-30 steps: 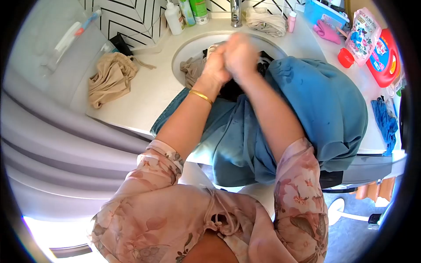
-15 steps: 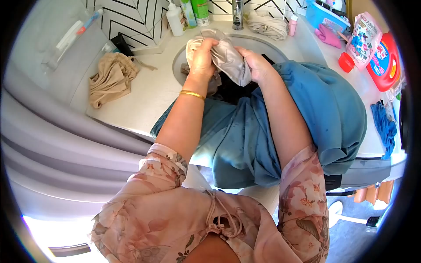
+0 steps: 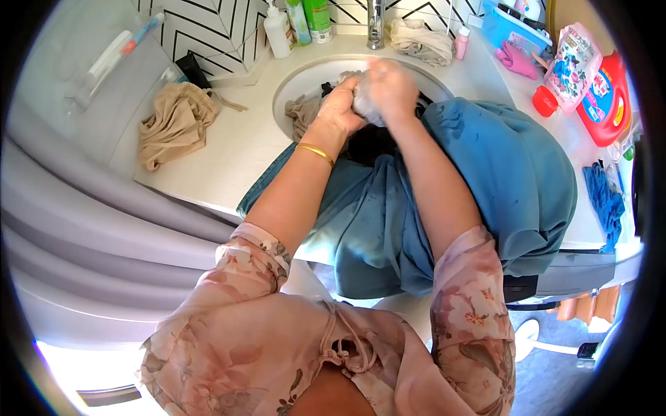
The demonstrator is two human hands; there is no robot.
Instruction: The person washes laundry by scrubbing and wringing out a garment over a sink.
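Over the sink (image 3: 283,90), my left hand (image 3: 341,107) and my right hand (image 3: 390,89) are closed on a bunched light grey cloth (image 3: 365,102) between them. The right hand is blurred by motion. Below them in the basin lie dark fabric (image 3: 371,144) and a beige-grey cloth (image 3: 302,114). A large teal cloth (image 3: 499,173) drapes over the basin's front rim and the counter's edge, under my right forearm.
A beige cloth (image 3: 179,125) lies on the counter at left. Behind the sink are a pump bottle (image 3: 279,31), a faucet (image 3: 375,24) and a pale folded cloth (image 3: 422,41). At right are a red detergent bottle (image 3: 605,100), a blue basket (image 3: 513,31) and a blue cloth (image 3: 605,201).
Half a second ago the grey cloth was spread between my hands. Now it is bunched up, and my hands have come together around it.
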